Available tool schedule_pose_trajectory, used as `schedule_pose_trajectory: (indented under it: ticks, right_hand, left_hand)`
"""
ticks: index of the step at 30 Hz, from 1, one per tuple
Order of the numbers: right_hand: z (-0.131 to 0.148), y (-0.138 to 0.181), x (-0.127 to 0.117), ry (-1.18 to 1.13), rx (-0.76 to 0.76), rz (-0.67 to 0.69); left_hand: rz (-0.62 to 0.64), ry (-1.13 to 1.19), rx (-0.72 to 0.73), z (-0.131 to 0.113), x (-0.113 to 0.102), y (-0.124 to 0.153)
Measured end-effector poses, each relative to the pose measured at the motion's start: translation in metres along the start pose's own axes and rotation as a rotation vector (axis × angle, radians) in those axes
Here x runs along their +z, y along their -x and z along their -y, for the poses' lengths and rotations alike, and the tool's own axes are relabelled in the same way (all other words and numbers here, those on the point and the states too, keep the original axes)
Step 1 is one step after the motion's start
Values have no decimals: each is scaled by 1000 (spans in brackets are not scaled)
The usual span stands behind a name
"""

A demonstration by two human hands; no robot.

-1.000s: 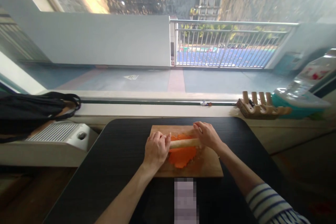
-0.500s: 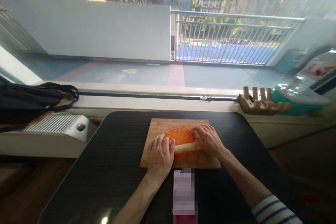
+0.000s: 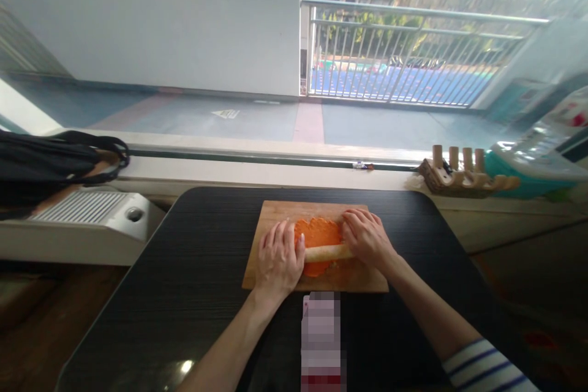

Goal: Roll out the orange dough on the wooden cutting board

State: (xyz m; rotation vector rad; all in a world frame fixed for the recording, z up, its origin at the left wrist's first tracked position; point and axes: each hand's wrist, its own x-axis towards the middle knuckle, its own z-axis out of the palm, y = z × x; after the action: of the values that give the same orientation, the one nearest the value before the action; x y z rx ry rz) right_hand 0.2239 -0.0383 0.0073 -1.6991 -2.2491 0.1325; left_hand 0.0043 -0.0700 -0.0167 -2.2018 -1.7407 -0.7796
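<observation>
Seen from above, a person's two bare hands work at a wooden board on a black table. A thin, ragged-edged orange sheet, perhaps dough, lies flat on the board, with a pale rolling pin across it. The left hand covers one end of the pin, the right hand the other; both have bent fingers reaching past it.

A second ago the pin lay toward the far side of the sheet; now it lies on the near part, leaving a broad orange area beyond and a narrow strip on the near side. It has hardly moved in the last half second. This looks like the near end of a rolling stroke.

The pin's ends and the sheet's side edges are hidden beneath the hands, so whether the fingers close around the wood cannot be told. An upright, pixelated pink item below the board is unreadable and cut off. The frame also crops a dark bag, a clear bottle and the striped right sleeve
</observation>
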Motion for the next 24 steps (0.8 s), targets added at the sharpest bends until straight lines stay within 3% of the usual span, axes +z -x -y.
schedule_pose_trajectory:
  ticks: [4, 9, 24]
  right_hand:
    - [1, -5, 1, 34, 54, -9]
    - [7, 13, 3, 83, 95, -74]
    - [14, 62, 12, 123, -33, -219]
  left_hand:
    - [34, 7, -19, 1, 1, -4]
    - [74, 10, 10, 0, -3, -4]
    - [70, 7, 131, -3, -20, 39]
